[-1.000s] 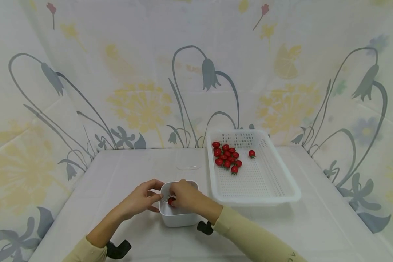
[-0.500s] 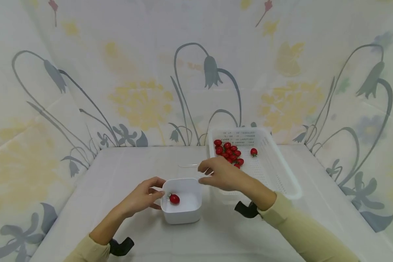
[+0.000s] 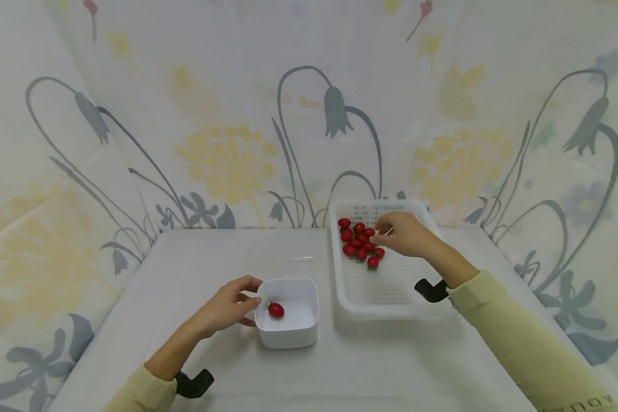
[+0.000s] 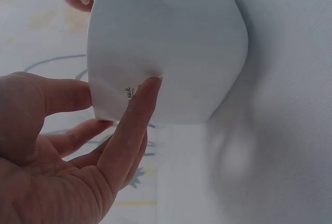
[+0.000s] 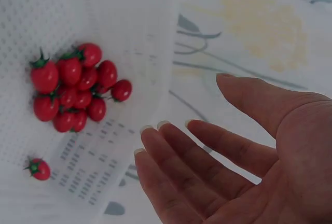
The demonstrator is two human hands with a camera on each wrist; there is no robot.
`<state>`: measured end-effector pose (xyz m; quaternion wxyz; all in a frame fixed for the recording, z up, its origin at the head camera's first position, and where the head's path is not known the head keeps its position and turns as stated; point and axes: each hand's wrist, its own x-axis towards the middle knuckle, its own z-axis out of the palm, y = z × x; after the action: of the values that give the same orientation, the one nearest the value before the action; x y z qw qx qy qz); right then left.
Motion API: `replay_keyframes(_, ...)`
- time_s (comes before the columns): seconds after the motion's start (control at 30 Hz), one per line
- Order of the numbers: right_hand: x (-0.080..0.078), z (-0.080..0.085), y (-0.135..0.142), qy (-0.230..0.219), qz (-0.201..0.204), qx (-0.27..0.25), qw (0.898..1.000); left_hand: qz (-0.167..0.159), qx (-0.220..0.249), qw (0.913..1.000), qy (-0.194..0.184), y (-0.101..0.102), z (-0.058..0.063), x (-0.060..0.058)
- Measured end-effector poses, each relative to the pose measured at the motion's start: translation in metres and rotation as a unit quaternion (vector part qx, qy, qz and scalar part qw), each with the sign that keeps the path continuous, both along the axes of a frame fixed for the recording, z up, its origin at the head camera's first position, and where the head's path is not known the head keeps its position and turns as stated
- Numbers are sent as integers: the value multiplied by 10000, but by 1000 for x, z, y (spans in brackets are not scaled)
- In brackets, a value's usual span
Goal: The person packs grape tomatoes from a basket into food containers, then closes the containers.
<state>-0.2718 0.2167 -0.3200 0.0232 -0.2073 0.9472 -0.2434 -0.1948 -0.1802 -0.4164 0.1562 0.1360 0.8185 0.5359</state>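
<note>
My left hand (image 3: pixel 229 306) holds the left side of a white square box (image 3: pixel 289 339), its thumb at the rim. In the left wrist view, several of its fingertips meet the box's outer wall (image 4: pixel 176 37). One red cherry tomato (image 3: pixel 276 311) with a green stem lies inside the box. Over a white perforated basket (image 3: pixel 391 311) is my right hand (image 3: pixel 401 233), its fingertips near a cluster of cherry tomatoes (image 3: pixel 357 240). The right wrist view shows its thumb apart from the fingers, with nothing between them. Away from the cluster lies a single cherry tomato (image 5: pixel 40 169), hidden in the head view.
A thin transparent sheet or lid (image 3: pixel 300 256) lies on the white tablecloth (image 3: pixel 211 252) behind the box. The basket stands right of the box. A floral-printed cloth (image 3: pixel 226 114) rises along the back and sides.
My right hand has left the box, where a cherry tomato now lies uncovered, and moved right and back over the basket. My left hand has stayed at the box.
</note>
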Motion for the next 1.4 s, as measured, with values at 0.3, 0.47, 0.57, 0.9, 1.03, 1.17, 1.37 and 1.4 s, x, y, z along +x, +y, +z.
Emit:
replay_keyframes(0.3,-26,-17,29,-678,-435,46,9967,-9,16,10000,-54,-2,1,-1)
replay_keyframes(0.47,-35,-30,33,-1536,-564,-466,9854,-22,31,9999,-96,-3,1,1)
replay_keyframes(0.57,-39,-40,34,-1954,-696,-699,9758,-39,66,9999,-128,-3,-1,1)
replay_keyframes(0.9,-53,-70,31,-2486,-912,-695,9618,-15,26,9999,-132,0,-2,2)
replay_keyframes(1.03,-59,-78,28,-2533,-1014,-529,9606,4,-7,9999,-130,0,-1,1)
replay_keyframes(1.17,-63,-83,23,-2620,-1108,-507,9574,2,-12,9999,-105,0,0,0)
replay_keyframes(1.37,-67,-90,14,-2605,-1067,-435,9586,-29,21,9999,-138,-1,0,0)
replay_keyframes(1.4,-67,-91,12,-2567,-1035,-396,9601,-29,27,9999,-140,-1,0,0)
